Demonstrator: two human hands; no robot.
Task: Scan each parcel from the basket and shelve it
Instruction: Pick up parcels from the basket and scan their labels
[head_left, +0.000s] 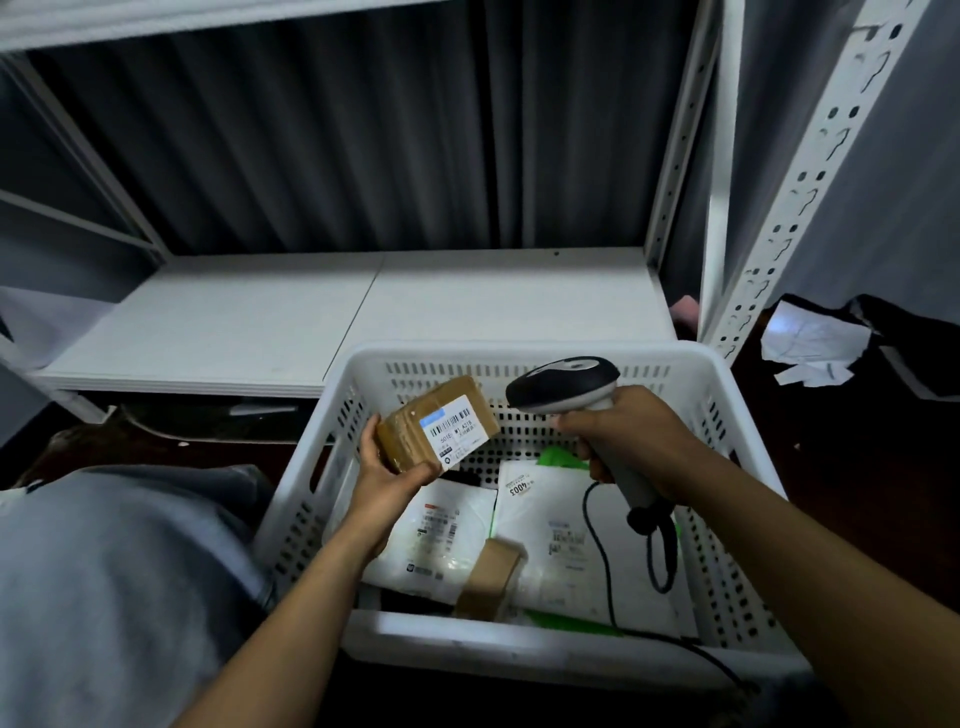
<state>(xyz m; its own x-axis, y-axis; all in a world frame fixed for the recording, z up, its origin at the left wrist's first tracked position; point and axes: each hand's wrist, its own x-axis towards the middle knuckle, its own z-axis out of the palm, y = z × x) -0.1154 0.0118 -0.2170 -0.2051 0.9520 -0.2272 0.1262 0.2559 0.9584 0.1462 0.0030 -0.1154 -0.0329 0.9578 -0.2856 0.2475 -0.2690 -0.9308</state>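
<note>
My left hand (387, 475) grips a small brown cardboard parcel (410, 431) with a white barcode label, held above the white perforated basket (524, 356). My right hand (631, 441) grips the handle of a grey and black barcode scanner (563, 382), whose head points left toward the parcel's label. Inside the basket lie two white mailer bags (441, 535) (556, 530), a small brown box (491, 577) and something green (558, 457). The scanner's black cable (597, 545) trails across the bags and over the near rim.
A white metal shelf board (363, 306) stands behind the basket, with perforated uprights (810, 171) at the right. Dark curtain folds hang at the back. Crumpled white paper (810, 338) lies on dark floor at the right. My grey-clothed knee (104, 571) fills the lower left.
</note>
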